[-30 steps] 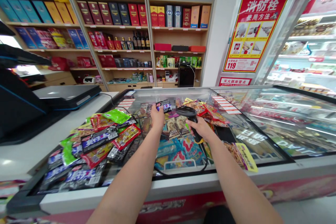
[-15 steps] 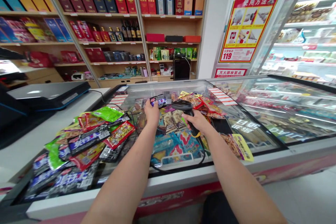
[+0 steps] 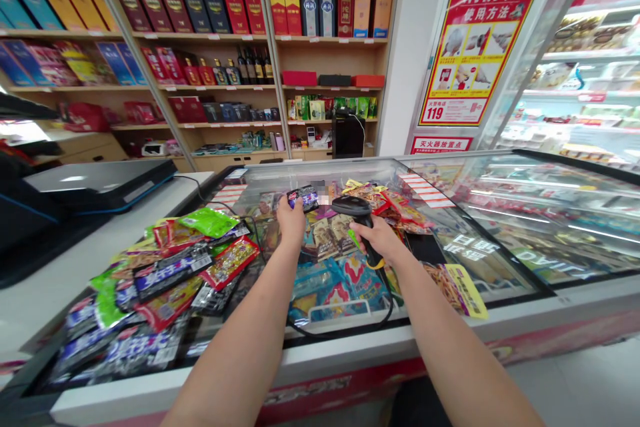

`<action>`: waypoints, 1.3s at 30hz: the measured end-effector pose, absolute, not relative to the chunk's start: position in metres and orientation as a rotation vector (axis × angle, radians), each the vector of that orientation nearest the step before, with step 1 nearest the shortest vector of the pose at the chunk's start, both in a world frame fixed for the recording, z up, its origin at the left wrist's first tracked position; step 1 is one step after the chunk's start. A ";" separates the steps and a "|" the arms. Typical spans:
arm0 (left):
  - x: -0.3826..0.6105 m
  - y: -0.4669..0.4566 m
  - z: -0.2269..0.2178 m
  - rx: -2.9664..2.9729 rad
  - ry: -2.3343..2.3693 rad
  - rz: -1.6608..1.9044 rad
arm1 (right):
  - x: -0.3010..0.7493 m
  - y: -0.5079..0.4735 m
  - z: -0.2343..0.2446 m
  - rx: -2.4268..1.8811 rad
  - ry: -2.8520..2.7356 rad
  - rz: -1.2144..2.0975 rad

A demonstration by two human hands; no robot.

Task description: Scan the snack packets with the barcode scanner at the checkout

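Observation:
My left hand [image 3: 293, 220] is closed on a black and purple snack packet [image 3: 303, 199], held above the glass freezer lid. Part of that packet is blurred at its right end. My right hand [image 3: 375, 239] wraps round the grip of a black barcode scanner [image 3: 352, 205], whose head points left at the packet. The scanner's cable [image 3: 389, 300] loops down over the glass. To the left lies a heap of snack packets, among them a green packet [image 3: 208, 221], a red packet [image 3: 231, 263] and a black packet [image 3: 173, 270]. Red and yellow packets [image 3: 400, 208] lie beyond my right hand.
The chest freezer [image 3: 350, 340] spans the front, with packaged goods under its glass. A flat device [image 3: 100, 177] stands on the left counter. A yellow-edged snack packet [image 3: 465, 290] lies right of my right forearm. Behind are shelves with boxes [image 3: 245, 10] and bottles.
The view has tilted slightly, so everything sits a little lower in it. Both hands keep their hold, and the packet and scanner stay close together.

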State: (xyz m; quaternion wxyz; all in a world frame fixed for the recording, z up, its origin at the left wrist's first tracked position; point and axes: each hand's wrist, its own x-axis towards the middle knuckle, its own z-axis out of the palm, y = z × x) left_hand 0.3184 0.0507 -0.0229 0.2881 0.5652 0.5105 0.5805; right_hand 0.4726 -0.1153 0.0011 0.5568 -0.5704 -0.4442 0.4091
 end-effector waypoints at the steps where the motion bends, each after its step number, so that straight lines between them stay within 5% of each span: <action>1: 0.318 0.051 -0.023 1.508 1.360 1.545 | 0.472 -0.116 0.002 -1.346 -1.044 0.968; 39: 0.307 0.037 -0.003 1.530 1.414 1.573 | 0.462 -0.104 0.006 -1.278 -1.110 1.030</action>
